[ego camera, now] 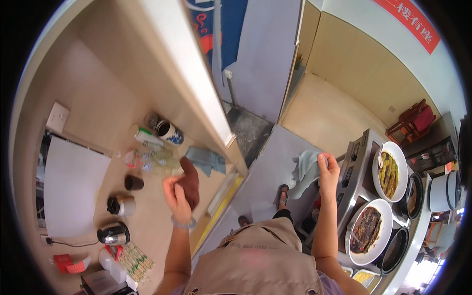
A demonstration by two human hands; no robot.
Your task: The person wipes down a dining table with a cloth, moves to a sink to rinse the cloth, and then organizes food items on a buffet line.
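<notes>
My left hand (177, 194) grips a dark red-brown cloth (191, 180) above the edge of the left counter. Pinched between the thumb and fingers of my right hand (328, 171), a pale grey-green cloth (306, 171) hangs down over the floor. A folded grey-blue cloth (206, 160) lies on the counter just beyond my left hand. Beside it are a blue-and-white cylindrical container (172, 134) and several clear bottles (158, 158), partly blurred.
To the right, a cooking range (344, 195) bears a white dish of green vegetables (389, 175), a white dish of dark browned food (365, 228) and black pans (394, 250). An electric kettle (114, 233) and bundled wrapped chopsticks (134, 260) occupy the left counter. Wooden chairs (413, 118) stand farther back.
</notes>
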